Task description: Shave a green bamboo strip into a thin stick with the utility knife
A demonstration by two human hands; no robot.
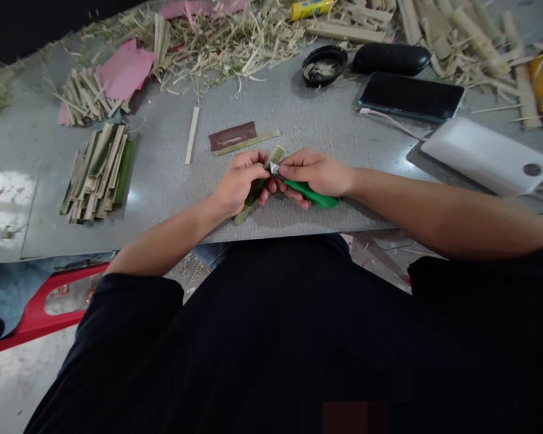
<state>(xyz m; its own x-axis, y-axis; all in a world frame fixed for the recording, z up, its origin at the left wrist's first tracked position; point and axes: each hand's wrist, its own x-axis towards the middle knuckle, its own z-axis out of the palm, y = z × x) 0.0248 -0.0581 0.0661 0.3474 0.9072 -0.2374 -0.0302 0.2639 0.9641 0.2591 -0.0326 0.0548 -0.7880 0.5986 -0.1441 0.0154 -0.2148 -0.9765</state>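
Note:
Near the table's front edge, my left hand is closed on a green bamboo strip, held at a slant with its pale upper end up and away from me. My right hand grips a green-handled utility knife; its metal tip meets the strip close to my left thumb. How far the blade is out I cannot tell. Just beyond my hands lie a brown rectangular block and a thin bamboo slip along its near side. A single pale slip rests farther left.
A stack of bamboo strips lies left, with a paler bundle and pink paper behind. Shavings heap along the back. Toward the right are a black round dish, a black case, a phone and a cabled white device.

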